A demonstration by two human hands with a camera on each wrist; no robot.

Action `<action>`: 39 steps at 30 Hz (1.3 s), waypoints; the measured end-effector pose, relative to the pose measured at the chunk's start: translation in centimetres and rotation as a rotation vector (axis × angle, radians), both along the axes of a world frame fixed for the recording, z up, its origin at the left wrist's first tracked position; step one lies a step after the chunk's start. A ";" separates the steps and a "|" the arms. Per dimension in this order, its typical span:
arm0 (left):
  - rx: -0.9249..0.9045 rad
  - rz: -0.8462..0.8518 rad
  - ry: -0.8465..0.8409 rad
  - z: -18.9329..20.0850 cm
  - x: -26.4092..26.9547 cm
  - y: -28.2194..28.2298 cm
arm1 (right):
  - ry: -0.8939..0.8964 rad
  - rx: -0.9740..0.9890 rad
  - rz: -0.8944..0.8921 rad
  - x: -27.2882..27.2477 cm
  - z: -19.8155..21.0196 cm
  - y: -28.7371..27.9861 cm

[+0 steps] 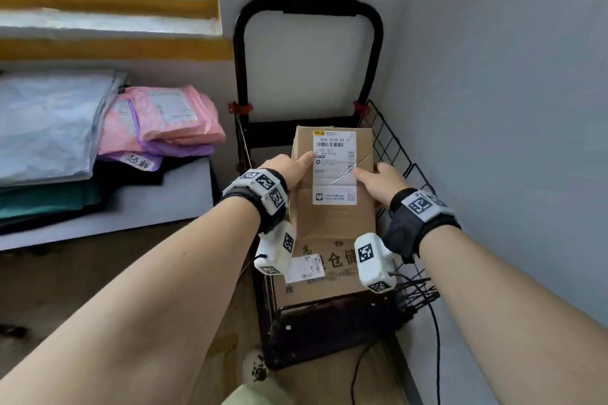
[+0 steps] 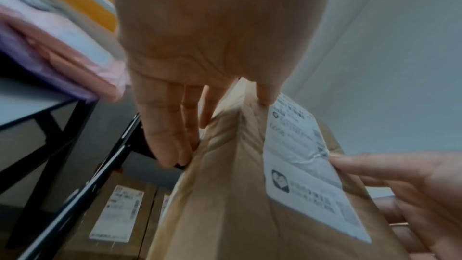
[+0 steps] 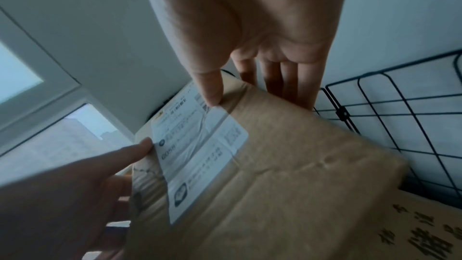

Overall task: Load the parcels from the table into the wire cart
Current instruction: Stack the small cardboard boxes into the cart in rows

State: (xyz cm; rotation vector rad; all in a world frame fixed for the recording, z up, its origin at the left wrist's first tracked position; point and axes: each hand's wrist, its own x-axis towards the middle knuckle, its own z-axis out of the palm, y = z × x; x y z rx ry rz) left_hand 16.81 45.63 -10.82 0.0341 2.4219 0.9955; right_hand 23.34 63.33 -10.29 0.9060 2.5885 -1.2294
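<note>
Presently: left hand [image 1: 285, 170], thumb laid on top of the cardboard parcel [image 1: 332, 174] at the shipping label [image 1: 334, 168] edge, fingers [image 2: 165, 129] together and straight down its left side. Right hand [image 1: 381, 181], thumb on the label's right edge, fingers [image 3: 287, 82] together down the right side; the parcel is clamped between both. Both forearms reach forward, wrists banded. Parcel sits inside the wire cart [image 1: 394, 148], over a larger printed box [image 1: 325, 270]. Table [image 1: 158, 200] at left bears pink mailers [image 1: 164, 122] and a grey bag [image 1: 46, 122].
</note>
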 end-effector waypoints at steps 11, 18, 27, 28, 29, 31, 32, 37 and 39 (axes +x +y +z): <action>-0.145 0.031 -0.370 -11.5 -4.6 3.9 | -0.417 -0.101 0.047 -6.6 -12.6 3.1; -0.203 0.091 -0.534 -18.1 -5.0 4.9 | -0.604 -0.153 0.094 -8.4 -20.3 3.4; -0.278 0.428 -0.654 -25.4 -5.4 6.6 | -0.728 -0.258 0.215 -10.6 -27.7 3.6; -0.287 0.450 -0.663 -26.2 -5.4 6.5 | -0.740 -0.267 0.233 -10.7 -28.6 3.5; -0.295 0.469 -0.674 -26.8 -5.4 6.5 | -0.750 -0.281 0.248 -10.8 -29.3 3.3; -0.302 0.505 -0.693 -28.1 -5.5 6.2 | -0.753 -0.319 0.277 -11.0 -30.3 2.7; -0.301 0.524 -0.699 -28.9 -5.5 6.1 | -0.755 -0.339 0.292 -11.1 -30.9 2.4; -0.302 0.552 -0.686 -31.1 -5.6 5.0 | -0.794 -0.457 0.295 -11.5 -33.1 1.1; -0.299 0.542 -0.691 -31.5 -5.7 4.8 | -0.800 -0.496 0.269 -11.8 -33.4 0.8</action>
